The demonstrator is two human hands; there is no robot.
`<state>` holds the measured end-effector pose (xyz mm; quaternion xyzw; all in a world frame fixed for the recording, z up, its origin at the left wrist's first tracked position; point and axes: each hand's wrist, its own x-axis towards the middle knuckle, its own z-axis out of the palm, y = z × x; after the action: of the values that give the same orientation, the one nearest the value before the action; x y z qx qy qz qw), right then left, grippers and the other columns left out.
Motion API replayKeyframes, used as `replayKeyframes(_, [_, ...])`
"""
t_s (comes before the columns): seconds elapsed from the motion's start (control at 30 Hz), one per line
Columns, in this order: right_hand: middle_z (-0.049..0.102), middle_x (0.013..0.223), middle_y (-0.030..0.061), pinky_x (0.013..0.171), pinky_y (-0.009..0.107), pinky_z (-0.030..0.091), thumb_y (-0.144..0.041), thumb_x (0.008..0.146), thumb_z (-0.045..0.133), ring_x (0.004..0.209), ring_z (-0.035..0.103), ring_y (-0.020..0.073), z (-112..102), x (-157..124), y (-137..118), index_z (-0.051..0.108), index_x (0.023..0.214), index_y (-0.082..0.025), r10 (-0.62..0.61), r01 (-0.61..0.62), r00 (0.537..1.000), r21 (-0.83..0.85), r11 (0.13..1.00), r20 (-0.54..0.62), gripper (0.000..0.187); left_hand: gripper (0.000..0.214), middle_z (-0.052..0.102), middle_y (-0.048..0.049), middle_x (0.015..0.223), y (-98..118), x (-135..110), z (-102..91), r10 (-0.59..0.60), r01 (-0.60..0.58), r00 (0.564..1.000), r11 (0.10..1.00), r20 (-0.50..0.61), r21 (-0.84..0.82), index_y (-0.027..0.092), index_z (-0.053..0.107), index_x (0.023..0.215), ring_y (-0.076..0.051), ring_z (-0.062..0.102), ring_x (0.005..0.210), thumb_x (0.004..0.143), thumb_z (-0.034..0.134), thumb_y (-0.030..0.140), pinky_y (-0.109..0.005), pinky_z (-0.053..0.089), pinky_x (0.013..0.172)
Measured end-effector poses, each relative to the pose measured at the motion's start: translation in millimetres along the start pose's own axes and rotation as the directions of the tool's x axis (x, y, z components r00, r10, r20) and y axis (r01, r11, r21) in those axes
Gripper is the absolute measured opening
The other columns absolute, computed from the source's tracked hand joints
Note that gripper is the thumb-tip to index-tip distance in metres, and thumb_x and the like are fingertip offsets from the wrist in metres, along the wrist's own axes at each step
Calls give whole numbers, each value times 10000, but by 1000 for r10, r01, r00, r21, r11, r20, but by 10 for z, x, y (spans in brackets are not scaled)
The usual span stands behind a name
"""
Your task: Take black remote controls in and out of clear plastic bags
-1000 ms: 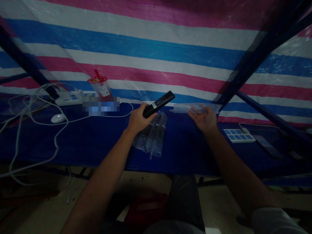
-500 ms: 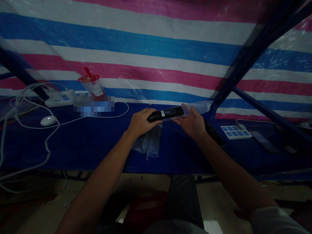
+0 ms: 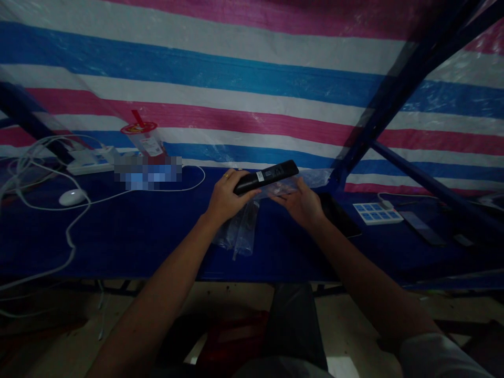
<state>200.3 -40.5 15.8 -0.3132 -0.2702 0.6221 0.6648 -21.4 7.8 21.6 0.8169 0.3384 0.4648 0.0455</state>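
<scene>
My left hand (image 3: 227, 195) is closed around one end of a black remote control (image 3: 275, 174), its thumb along the lower edge. The back of the remote, with a small white label and printing, faces me. Its far end tilts up to the right. Just under the remote, a clear plastic bag (image 3: 318, 178) is pinched in the fingers of my right hand (image 3: 302, 203). The bag runs out past that hand to the right. Below my left hand, more clear plastic bags (image 3: 244, 231) lie on the blue table (image 3: 157, 231).
White cables (image 3: 73, 231), a white mouse (image 3: 73, 197) and a cup with a red lid (image 3: 145, 137) are on the left. To the right are a black tablet-like slab (image 3: 340, 215), a white power strip (image 3: 377, 213) and a phone-like slab (image 3: 423, 228). A slanted blue post (image 3: 378, 118) rises behind.
The remote's right end has risen and lies clear above the plastic bag, which has dropped lower with my right hand. My left hand keeps its hold.
</scene>
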Motion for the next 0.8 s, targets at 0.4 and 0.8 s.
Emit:
replayKeyframes(0.4, [781,1090,117,1010,575,562,-707,948,489,1088,732,316,76,-96,-95,681,1051,-220,54,-51,987,-21,998,152,533,360,604,-115,1120,19,-26,62,63,-71,970,997,235,24,166,598,1195,-286,556,1111,937,647,411,-471,480,999])
replayKeyframes(0.8, [774,1015,104,912,502,621,-490,971,530,993,747,273,13,-63,-12,691,1014,-190,-1,2,998,-15,1000,70,343,377,569,-111,1178,104,-4,89,71,-57,974,996,213,-71,191,561,1226,-294,537,1161,915,672,373,-492,464,1021])
